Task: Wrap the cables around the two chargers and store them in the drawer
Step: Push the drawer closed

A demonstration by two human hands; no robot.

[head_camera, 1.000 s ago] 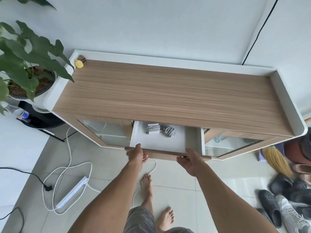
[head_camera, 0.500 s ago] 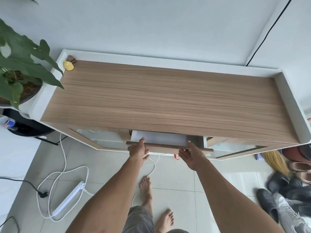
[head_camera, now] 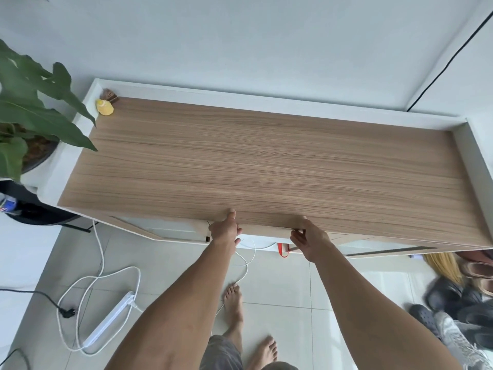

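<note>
Both hands, left hand [head_camera: 225,228] and right hand [head_camera: 309,240], press flat, fingers apart, on the drawer [head_camera: 266,230] front under the wood-grain cabinet top [head_camera: 266,166], above the tiled floor [head_camera: 280,289].

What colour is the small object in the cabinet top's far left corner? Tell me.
Yellow; the small object shows clearly in the head view, on the wood-grain cabinet top.

Person: bare arms, bare feet, grey shorts.
No sleeves on either forearm; left hand [head_camera: 225,228] and right hand [head_camera: 310,243] carry no gloves, rings or watch. Grey shorts [head_camera: 224,353] show at the bottom edge.
</note>
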